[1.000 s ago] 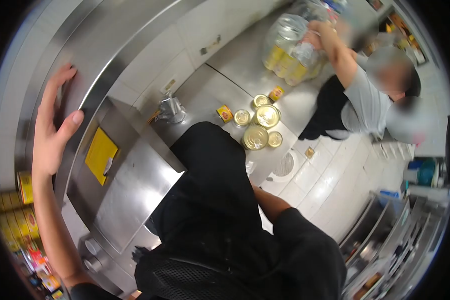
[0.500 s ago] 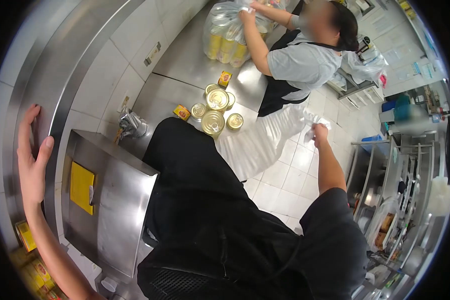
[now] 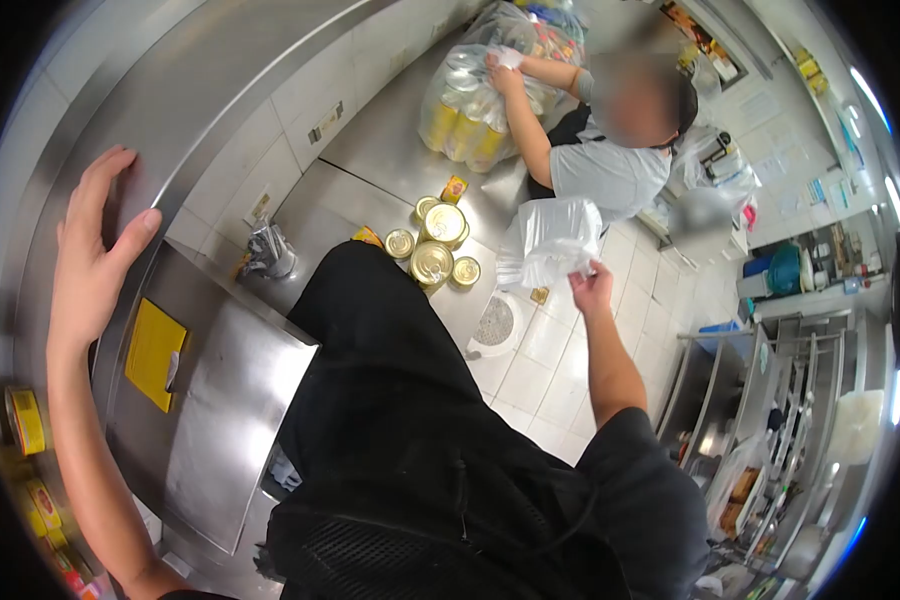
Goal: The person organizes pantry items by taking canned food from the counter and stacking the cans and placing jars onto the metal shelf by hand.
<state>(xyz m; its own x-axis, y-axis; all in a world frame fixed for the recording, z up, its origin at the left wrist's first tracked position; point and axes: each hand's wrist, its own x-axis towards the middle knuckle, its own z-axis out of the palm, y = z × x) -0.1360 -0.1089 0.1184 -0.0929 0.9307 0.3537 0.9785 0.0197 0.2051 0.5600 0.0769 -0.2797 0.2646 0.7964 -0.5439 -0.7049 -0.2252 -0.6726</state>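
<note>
So, a thin see-through white plastic bag (image 3: 558,238) is being held by the right hand (image 3: 591,284), with its edge pinched between thumb and fingers. The bag is held up to the right of the cans, above the pale tiled floor (image 3: 550,365), pretty much in front of the co-worker in a grey short-sleeved top (image 3: 610,170). The left hand (image 3: 102,235) is opened wide, thumb well away from the fingers, and is laid against the long stainless steel ledge (image 3: 210,85) on the left.

A bunch of round gold-topped cans (image 3: 442,224), big and small, is grouped on the shiny steel worktop (image 3: 345,195), with a small yellow and red box (image 3: 455,188) placed just beyond them. Another small yellow box (image 3: 368,237) is partly hidden by the black-clad leg (image 3: 370,300). Farther back, a big clear plastic bag stuffed with yellow cans (image 3: 465,125) is gripped at its gathered top by the co-worker. Down on the left, a flat yellow sheet (image 3: 154,352) is seen on the steel box-like unit (image 3: 225,400).
</note>
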